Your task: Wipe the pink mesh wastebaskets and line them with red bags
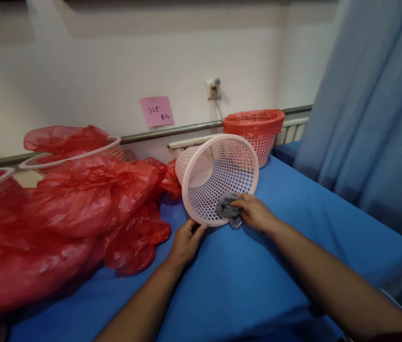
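A white perforated plastic wastebasket (201,168) lies tipped on its side on the blue bed sheet (222,285), its mouth facing me. At the lower rim, my left hand (186,240) grips the edge, thumb outside and fingers partly hidden beneath it. My right hand (256,213) is closed on a crumpled grey cloth (228,206), which presses against the inside of the basket near the lower right rim. Part of the cloth hangs over that rim.
Crumpled red plastic bags (90,199) cover the left side, with another white basket (115,147) behind them. A basket lined with a red bag (254,123) stands at the back right. A blue curtain (365,109) hangs at right; a rail (183,128) runs along the wall.
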`<state>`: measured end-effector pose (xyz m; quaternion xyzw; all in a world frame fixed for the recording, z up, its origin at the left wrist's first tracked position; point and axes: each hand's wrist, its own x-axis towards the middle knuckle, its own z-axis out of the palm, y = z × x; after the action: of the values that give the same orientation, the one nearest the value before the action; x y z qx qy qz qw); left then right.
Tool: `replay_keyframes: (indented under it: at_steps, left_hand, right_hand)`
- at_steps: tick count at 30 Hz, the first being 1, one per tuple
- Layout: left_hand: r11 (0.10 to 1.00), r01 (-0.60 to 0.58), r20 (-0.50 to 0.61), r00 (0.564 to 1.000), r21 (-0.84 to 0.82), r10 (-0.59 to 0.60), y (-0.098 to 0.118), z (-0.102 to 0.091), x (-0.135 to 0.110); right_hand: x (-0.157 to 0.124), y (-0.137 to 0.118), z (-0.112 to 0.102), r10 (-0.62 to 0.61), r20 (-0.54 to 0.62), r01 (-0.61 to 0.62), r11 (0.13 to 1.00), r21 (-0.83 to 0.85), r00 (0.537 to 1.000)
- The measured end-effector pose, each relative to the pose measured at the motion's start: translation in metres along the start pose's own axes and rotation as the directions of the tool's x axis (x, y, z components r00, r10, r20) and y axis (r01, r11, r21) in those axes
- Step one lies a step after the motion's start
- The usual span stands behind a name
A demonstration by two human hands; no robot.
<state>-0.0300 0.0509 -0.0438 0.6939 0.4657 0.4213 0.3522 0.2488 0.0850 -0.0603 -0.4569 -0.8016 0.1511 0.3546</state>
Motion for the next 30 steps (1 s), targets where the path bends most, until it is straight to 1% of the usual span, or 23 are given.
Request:
replay_keyframes:
  at_steps: [1, 3, 4, 5, 6, 7, 9, 11, 12, 14, 15, 16, 17, 18, 19, 20, 22, 24, 26, 27, 28, 30]
  left_hand:
    - [1.000, -0.015, -0.063, 0.998, 0.015, 0.016, 0.002, -0.003, 0.000]
    - [0.998, -0.043, -0.163, 0.985, 0.042, 0.049, 0.007, -0.007, 0.000]
    - [0.997, -0.055, -0.194, 0.979, 0.052, 0.064, 0.010, -0.008, 0.000]
    - [0.996, -0.066, -0.211, 0.975, 0.058, 0.077, 0.012, -0.008, -0.001]
    - [0.995, -0.075, -0.218, 0.972, 0.061, 0.087, 0.013, -0.008, -0.001]
    - [0.995, -0.082, -0.218, 0.971, 0.059, 0.093, 0.014, -0.006, -0.002]
    - [0.995, -0.085, -0.208, 0.974, 0.050, 0.094, 0.015, -0.002, -0.003]
    - [0.997, -0.076, -0.188, 0.979, 0.031, 0.080, 0.012, 0.002, -0.004]
    - [0.998, -0.065, -0.162, 0.984, 0.014, 0.067, 0.010, 0.003, -0.004]
    - [0.999, -0.037, -0.056, 0.998, -0.011, 0.036, 0.005, 0.006, -0.003]
    - [1.000, -0.020, 0.011, 1.000, -0.011, 0.020, 0.003, 0.007, -0.003]
    - [1.000, -0.004, 0.076, 0.997, 0.000, 0.004, 0.001, 0.007, -0.002]
    - [1.000, 0.006, 0.118, 0.993, 0.015, -0.007, 0.001, 0.006, -0.002]
    - [1.000, 0.010, 0.130, 0.991, 0.028, -0.013, 0.000, 0.005, -0.001]
    - [0.999, 0.010, 0.111, 0.994, 0.033, -0.014, 0.001, 0.003, -0.001]
    - [0.999, 0.007, 0.066, 0.998, 0.031, -0.009, 0.003, 0.001, -0.001]
    - [1.000, -0.008, -0.073, 0.997, 0.026, 0.010, 0.006, -0.004, -0.001]
    - [0.999, -0.017, -0.195, 0.980, 0.028, 0.022, 0.011, -0.009, -0.001]
    - [1.000, -0.013, -0.251, 0.968, 0.017, 0.017, 0.015, -0.011, -0.001]
    - [1.000, -0.011, -0.255, 0.967, 0.004, 0.011, 0.016, -0.010, -0.002]
    - [1.000, -0.011, -0.253, 0.967, -0.006, 0.009, 0.018, -0.009, -0.002]
    - [1.000, -0.025, -0.246, 0.969, -0.011, 0.022, 0.018, -0.005, -0.003]
  right_hand:
    - [0.000, 0.006, -0.008, 0.040, -0.083, -0.046, 0.996, -0.078, 0.996]
    - [0.000, 0.015, -0.022, 0.089, -0.247, -0.144, 0.965, -0.217, 0.965]
    - [0.001, 0.018, -0.027, 0.097, -0.300, -0.182, 0.945, -0.270, 0.949]
    - [0.001, 0.018, -0.028, 0.100, -0.315, -0.199, 0.932, -0.303, 0.944]
    - [0.001, 0.017, -0.027, 0.102, -0.299, -0.201, 0.925, -0.321, 0.949]
    - [0.002, 0.014, -0.022, 0.106, -0.256, -0.189, 0.927, -0.324, 0.961]
    - [0.001, 0.005, -0.008, 0.110, -0.120, -0.137, 0.958, -0.252, 0.987]
    - [0.001, -0.006, 0.008, 0.063, 0.024, -0.061, 0.997, -0.051, 0.998]
    - [0.000, -0.011, 0.015, 0.018, 0.075, -0.023, 0.997, 0.076, 0.997]
    - [0.000, -0.018, 0.024, -0.085, 0.132, 0.043, 0.955, 0.293, 0.988]
    - [-0.001, -0.020, 0.026, -0.122, 0.144, 0.065, 0.933, 0.353, 0.982]
    - [-0.001, -0.021, 0.026, -0.146, 0.152, 0.080, 0.924, 0.375, 0.978]
    - [-0.001, -0.020, 0.025, -0.154, 0.153, 0.091, 0.929, 0.359, 0.976]
    - [-0.001, -0.017, 0.023, -0.146, 0.139, 0.098, 0.947, 0.306, 0.979]
    - [0.000, -0.013, 0.019, -0.126, 0.109, 0.098, 0.968, 0.231, 0.986]
    - [0.000, -0.008, 0.013, -0.101, 0.066, 0.090, 0.984, 0.155, 0.993]
    - [0.001, 0.004, 0.000, -0.036, -0.073, 0.037, 0.999, 0.015, 0.997]
    - [0.002, 0.012, -0.014, 0.025, -0.251, -0.051, 0.994, -0.097, 0.968]
    - [0.003, 0.014, -0.022, 0.074, -0.379, -0.161, 0.966, -0.204, 0.922]
    - [0.003, 0.013, -0.022, 0.099, -0.392, -0.207, 0.947, -0.244, 0.915]
    - [0.003, 0.009, -0.020, 0.127, -0.360, -0.232, 0.935, -0.266, 0.924]
    - [0.002, 0.000, -0.010, 0.166, -0.229, -0.227, 0.934, -0.275, 0.959]
